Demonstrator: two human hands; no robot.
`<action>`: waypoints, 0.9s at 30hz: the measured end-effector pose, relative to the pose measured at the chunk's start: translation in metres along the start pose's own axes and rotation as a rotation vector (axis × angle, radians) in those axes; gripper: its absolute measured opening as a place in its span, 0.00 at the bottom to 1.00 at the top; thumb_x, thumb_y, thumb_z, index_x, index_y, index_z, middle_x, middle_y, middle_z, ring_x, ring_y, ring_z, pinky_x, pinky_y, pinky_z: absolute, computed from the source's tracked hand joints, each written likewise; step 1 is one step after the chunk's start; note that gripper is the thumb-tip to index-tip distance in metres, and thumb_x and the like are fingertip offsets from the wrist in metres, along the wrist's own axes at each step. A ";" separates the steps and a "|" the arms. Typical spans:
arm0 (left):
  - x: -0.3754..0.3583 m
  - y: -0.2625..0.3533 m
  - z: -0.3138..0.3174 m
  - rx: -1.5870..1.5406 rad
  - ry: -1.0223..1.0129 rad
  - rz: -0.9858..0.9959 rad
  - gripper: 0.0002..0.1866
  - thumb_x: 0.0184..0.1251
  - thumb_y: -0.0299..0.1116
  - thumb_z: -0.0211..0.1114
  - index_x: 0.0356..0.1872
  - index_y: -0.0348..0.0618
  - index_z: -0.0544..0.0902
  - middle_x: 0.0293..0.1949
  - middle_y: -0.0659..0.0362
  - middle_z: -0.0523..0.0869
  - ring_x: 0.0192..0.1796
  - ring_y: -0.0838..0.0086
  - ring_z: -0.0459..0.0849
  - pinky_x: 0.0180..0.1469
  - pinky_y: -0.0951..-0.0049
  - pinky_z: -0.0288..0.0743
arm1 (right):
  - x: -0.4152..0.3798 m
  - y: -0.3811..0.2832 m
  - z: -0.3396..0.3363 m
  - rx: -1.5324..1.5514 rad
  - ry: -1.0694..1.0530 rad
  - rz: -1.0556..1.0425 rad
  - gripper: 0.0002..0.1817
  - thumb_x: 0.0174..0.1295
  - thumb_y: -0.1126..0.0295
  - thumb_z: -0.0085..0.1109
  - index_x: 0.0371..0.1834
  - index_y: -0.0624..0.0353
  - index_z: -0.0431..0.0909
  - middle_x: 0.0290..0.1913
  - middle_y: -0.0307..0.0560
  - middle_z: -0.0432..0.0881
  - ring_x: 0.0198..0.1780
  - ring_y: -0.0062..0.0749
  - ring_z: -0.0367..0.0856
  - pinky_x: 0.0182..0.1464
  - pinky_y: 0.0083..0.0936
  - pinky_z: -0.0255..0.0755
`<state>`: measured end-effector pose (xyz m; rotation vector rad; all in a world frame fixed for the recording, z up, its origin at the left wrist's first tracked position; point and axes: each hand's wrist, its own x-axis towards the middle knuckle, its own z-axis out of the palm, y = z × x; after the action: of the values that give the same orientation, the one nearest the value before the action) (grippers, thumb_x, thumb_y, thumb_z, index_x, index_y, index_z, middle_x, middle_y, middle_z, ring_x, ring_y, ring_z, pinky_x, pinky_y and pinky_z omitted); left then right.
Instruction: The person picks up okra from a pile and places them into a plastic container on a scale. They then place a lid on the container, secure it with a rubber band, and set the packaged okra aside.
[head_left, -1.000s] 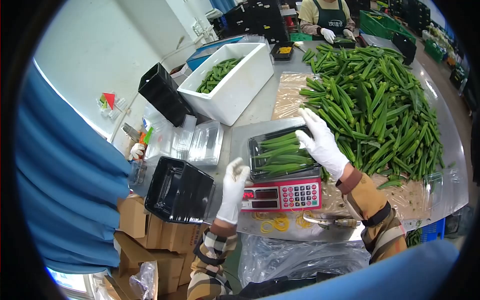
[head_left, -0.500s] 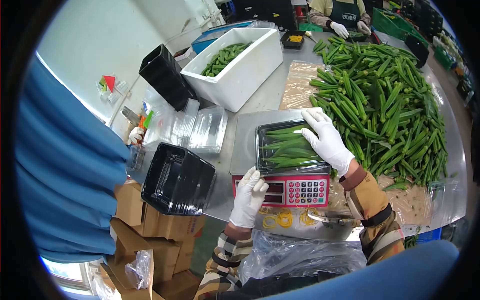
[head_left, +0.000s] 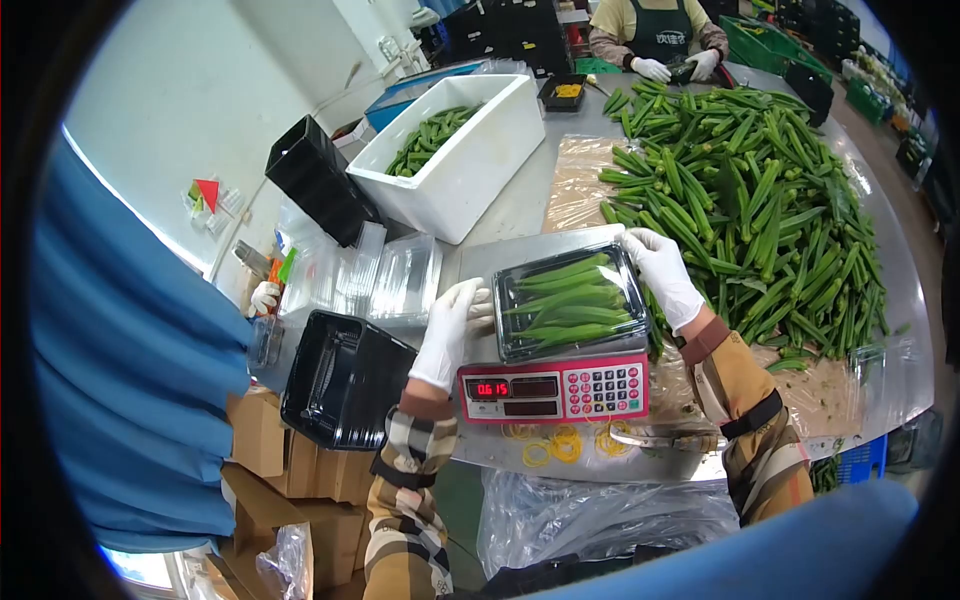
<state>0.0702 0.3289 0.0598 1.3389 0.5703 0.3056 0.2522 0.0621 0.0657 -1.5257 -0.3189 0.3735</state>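
A black tray of okra (head_left: 568,305), apparently under a clear lid, sits on the metal pan of a red scale (head_left: 606,391), whose display reads 0.615. My white-gloved right hand (head_left: 664,276) has its fingers bent at the tray's far right corner, touching it. To the left of the tray is my gloved left hand (head_left: 452,328), fingers apart and just off the tray's edge, holding nothing.
Loose okra (head_left: 760,200) is heaped on the right. A white foam box (head_left: 470,180) holds more okra. Left are clear lids (head_left: 405,280) and stacked black trays (head_left: 345,375). Rubber bands (head_left: 563,444) and a knife (head_left: 650,438) lie in front. A co-worker (head_left: 660,40) stands opposite.
My right hand has slid off the tray's top to its far right corner. The left hand has moved up and left, off the near corner. The scale display now shows lit digits.
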 end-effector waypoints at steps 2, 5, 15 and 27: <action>0.022 -0.002 0.002 -0.061 -0.079 -0.084 0.18 0.77 0.41 0.60 0.55 0.36 0.80 0.47 0.57 0.85 0.43 0.71 0.86 0.47 0.69 0.82 | 0.006 0.003 -0.006 0.030 -0.036 0.148 0.14 0.71 0.63 0.61 0.46 0.65 0.82 0.36 0.39 0.87 0.31 0.21 0.83 0.33 0.22 0.76; 0.031 0.000 0.014 -0.207 -0.089 -0.184 0.14 0.77 0.40 0.60 0.51 0.40 0.82 0.46 0.56 0.87 0.47 0.68 0.86 0.52 0.66 0.81 | 0.015 0.009 -0.020 0.189 -0.103 0.365 0.13 0.68 0.57 0.66 0.40 0.57 0.82 0.28 0.32 0.81 0.23 0.16 0.74 0.25 0.18 0.69; -0.001 0.004 0.029 -0.610 -0.168 -0.110 0.12 0.77 0.34 0.58 0.51 0.36 0.82 0.48 0.52 0.88 0.51 0.61 0.86 0.58 0.59 0.80 | -0.015 -0.024 -0.022 0.545 -0.306 0.266 0.13 0.71 0.60 0.62 0.45 0.59 0.83 0.41 0.42 0.87 0.39 0.24 0.85 0.40 0.25 0.80; -0.064 -0.013 0.058 -0.721 -0.137 0.124 0.19 0.79 0.42 0.54 0.54 0.37 0.81 0.53 0.51 0.87 0.56 0.61 0.85 0.63 0.57 0.77 | -0.101 0.003 -0.060 0.646 -0.174 0.152 0.11 0.70 0.63 0.63 0.45 0.60 0.82 0.38 0.37 0.84 0.35 0.19 0.81 0.39 0.21 0.77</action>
<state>0.0479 0.2444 0.0676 0.6876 0.2200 0.4636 0.1863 -0.0360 0.0640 -0.8859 -0.1894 0.6600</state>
